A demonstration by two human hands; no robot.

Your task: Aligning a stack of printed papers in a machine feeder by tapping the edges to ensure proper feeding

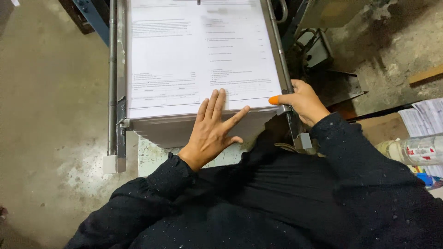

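Left hand (210,131) lies flat, fingers spread, gripping nothing, on the near edge of the printed paper stack (198,60). Right hand (302,101) pinches its near right corner against the metal guide rail (281,60). Squaring the stack, it seems; next calls for even pressure.

A thick stack of large white printed paper sheets (194,55) lies on the grey metal delivery tray of a machine (121,110), directly in front of the person. A long steel rod (112,78) runs along the tray's left side; a slimmer metal rail (278,55) runs along its right. The left hand (212,127) lies flat on the stack's near edge, fingers pointing away. The right hand (302,101) sits at the near right corner, touching rail and paper. Right of the person, a transparent plastic-wrapped roll (413,150) lies beside a smaller pile of printed papers (427,115). Bare concrete floor (50,115) spreads to the left of the tray.
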